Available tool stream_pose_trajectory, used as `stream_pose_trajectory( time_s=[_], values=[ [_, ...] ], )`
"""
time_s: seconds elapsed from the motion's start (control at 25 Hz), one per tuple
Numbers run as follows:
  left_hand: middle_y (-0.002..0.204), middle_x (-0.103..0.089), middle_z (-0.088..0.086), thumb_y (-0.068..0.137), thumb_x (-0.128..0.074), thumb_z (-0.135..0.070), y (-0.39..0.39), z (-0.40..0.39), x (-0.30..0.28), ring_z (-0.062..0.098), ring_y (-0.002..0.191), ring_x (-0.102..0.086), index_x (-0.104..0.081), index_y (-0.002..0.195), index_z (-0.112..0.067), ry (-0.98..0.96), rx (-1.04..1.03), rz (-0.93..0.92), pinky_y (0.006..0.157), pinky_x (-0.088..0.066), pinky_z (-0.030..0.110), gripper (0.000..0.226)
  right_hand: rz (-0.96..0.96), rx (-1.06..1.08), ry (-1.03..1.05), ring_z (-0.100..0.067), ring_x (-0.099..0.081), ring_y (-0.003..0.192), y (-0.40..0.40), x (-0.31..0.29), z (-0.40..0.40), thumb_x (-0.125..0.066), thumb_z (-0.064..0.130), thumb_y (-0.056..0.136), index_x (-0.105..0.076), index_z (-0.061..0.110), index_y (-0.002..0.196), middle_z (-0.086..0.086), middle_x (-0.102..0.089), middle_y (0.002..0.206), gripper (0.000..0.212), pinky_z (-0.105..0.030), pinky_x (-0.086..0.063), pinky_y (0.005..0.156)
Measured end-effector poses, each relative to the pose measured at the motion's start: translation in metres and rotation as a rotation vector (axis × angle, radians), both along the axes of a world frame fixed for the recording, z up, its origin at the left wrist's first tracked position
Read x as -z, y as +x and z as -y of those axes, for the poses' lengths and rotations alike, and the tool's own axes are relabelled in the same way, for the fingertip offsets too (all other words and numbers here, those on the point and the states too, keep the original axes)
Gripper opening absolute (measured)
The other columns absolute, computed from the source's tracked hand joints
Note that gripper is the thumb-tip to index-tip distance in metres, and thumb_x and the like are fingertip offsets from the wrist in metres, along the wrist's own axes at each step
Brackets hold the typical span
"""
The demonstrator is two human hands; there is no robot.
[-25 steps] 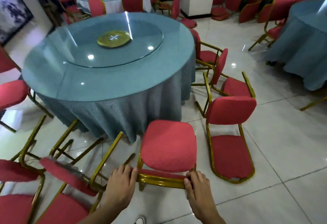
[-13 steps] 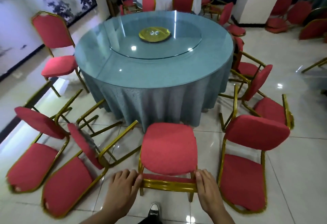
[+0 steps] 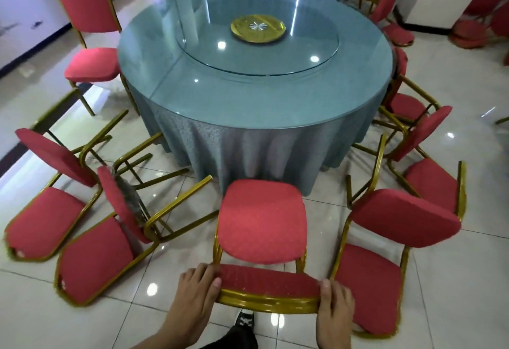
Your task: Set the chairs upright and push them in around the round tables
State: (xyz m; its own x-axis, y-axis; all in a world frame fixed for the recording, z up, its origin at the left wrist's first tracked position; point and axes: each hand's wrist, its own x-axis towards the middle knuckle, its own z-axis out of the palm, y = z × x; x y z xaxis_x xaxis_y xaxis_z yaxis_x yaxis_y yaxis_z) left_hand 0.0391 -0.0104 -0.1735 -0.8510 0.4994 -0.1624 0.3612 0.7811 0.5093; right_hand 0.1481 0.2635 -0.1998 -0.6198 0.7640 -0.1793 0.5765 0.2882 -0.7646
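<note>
Hands grip the top of an upright red chair near the middle of the view: the left hand curls over the left end of the gold-framed backrest, thumb on the red padding, and the right hand wraps the right end the same way. This chair stands on its legs facing the round table, its seat front just at the hanging blue-grey tablecloth, not tucked under it. The table carries a glass top with a glass turntable and a gold disc at its centre. To the near left, two tipped chairs lie on their backs, one just beside the held chair and another further left, their gold legs pointing toward the table. To the right, a fallen chair lies close beside the held one, with more toppled chairs tangled behind it along the table's right edge. At the far left, another chair stands upright, its seat touching the table's rim. A dark shoe shows on the pale tiled floor between the forearms. More red chairs stand around a second table at the far edge.
</note>
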Motion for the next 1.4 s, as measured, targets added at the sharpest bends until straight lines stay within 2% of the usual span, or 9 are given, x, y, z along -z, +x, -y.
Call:
stream_pose_trajectory(
  time_s=[0.12,0.32,0.68,0.84,1.0,1.12,1.2,1.32,1.4],
  values=[
    [0.109,-0.046,-0.02,0.1,-0.006,-0.05,-0.011,-0.012,0.0,-0.002,0.101,-0.043,-0.051,0.113,-0.037,0.005,-0.019,0.006,0.093,-0.031,0.022,0.049,-0.009,0.032,-0.043,-0.032,-0.047,0.109,-0.015,0.005,-0.013,-0.049,0.035,0.106,-0.07,0.008,0.104,-0.015,-0.058,0.108,0.035,-0.044,-0.035,0.093],
    [0.109,-0.044,-0.021,0.1,-0.002,-0.055,-0.036,-0.047,-0.003,0.001,0.103,-0.042,-0.05,0.115,-0.035,0.041,-0.033,0.014,0.094,-0.031,0.022,0.054,0.02,-0.043,-0.087,-0.027,-0.046,0.11,-0.049,0.001,-0.053,-0.041,0.03,0.109,-0.064,0.02,0.102,-0.007,-0.055,0.105,0.026,-0.04,-0.033,0.093],
    [0.099,-0.055,-0.011,0.102,0.0,-0.055,-0.096,-0.116,-0.002,0.006,0.093,-0.05,-0.057,0.104,-0.028,0.048,-0.155,-0.062,0.088,-0.037,0.024,0.063,-0.055,-0.144,-0.041,-0.017,-0.044,0.097,-0.133,-0.001,-0.123,-0.031,0.05,0.095,-0.065,0.018,0.093,0.001,-0.056,0.096,0.047,-0.038,-0.033,0.089],
    [0.081,-0.063,0.002,0.108,-0.003,-0.047,-0.123,-0.149,-0.008,0.021,0.074,-0.06,-0.065,0.087,-0.014,0.051,-0.267,-0.257,0.068,-0.052,0.038,0.073,-0.049,-0.193,-0.044,-0.023,-0.048,0.097,-0.172,0.005,-0.147,-0.035,0.04,0.101,-0.064,0.019,0.089,-0.001,-0.057,0.092,0.037,-0.043,-0.038,0.09],
    [0.087,-0.062,0.003,0.101,-0.005,-0.046,-0.16,-0.165,-0.005,0.023,0.085,-0.058,-0.064,0.093,-0.016,-0.049,-0.321,-0.163,0.082,-0.045,0.039,0.066,-0.042,-0.206,-0.037,-0.022,-0.046,0.097,-0.211,0.003,-0.163,-0.035,0.04,0.095,-0.065,0.018,0.091,-0.003,-0.056,0.094,0.037,-0.029,-0.026,0.08],
    [0.089,-0.062,0.002,0.096,-0.003,-0.049,-0.196,-0.17,-0.001,0.02,0.089,-0.055,-0.065,0.095,-0.017,-0.031,-0.362,-0.11,0.087,-0.043,0.039,0.069,-0.026,-0.226,-0.084,-0.022,-0.044,0.101,-0.244,0.002,-0.168,-0.042,0.028,0.104,-0.064,0.018,0.093,-0.002,-0.055,0.098,0.027,-0.03,-0.028,0.083],
    [0.09,-0.061,0.001,0.099,-0.013,-0.047,-0.219,-0.171,0.002,0.018,0.088,-0.054,-0.065,0.096,-0.019,-0.037,-0.351,-0.128,0.085,-0.042,0.037,0.059,-0.012,-0.224,-0.13,-0.023,-0.043,0.105,-0.265,0.001,-0.169,-0.046,0.021,0.104,-0.065,0.015,0.096,-0.003,-0.054,0.099,0.022,-0.035,-0.033,0.089],
    [0.09,-0.061,0.0,0.106,-0.043,-0.022,-0.248,-0.171,0.011,0.016,0.086,-0.051,-0.063,0.094,-0.021,-0.086,-0.354,-0.174,0.081,-0.038,0.034,0.023,-0.012,-0.223,-0.127,-0.024,-0.044,0.105,-0.296,-0.001,-0.174,-0.046,0.019,0.104,-0.065,0.014,0.094,-0.004,-0.054,0.098,0.021,-0.04,-0.038,0.092],
    [0.089,-0.062,0.002,0.101,-0.057,-0.015,-0.267,-0.17,0.014,0.018,0.085,-0.054,-0.064,0.094,-0.019,-0.113,-0.355,-0.2,0.081,-0.041,0.034,0.011,-0.025,-0.216,-0.126,-0.024,-0.044,0.105,-0.315,0.0,-0.173,-0.047,0.018,0.104,-0.064,0.014,0.094,-0.004,-0.054,0.098,0.02,-0.042,-0.039,0.094]
  ],
)
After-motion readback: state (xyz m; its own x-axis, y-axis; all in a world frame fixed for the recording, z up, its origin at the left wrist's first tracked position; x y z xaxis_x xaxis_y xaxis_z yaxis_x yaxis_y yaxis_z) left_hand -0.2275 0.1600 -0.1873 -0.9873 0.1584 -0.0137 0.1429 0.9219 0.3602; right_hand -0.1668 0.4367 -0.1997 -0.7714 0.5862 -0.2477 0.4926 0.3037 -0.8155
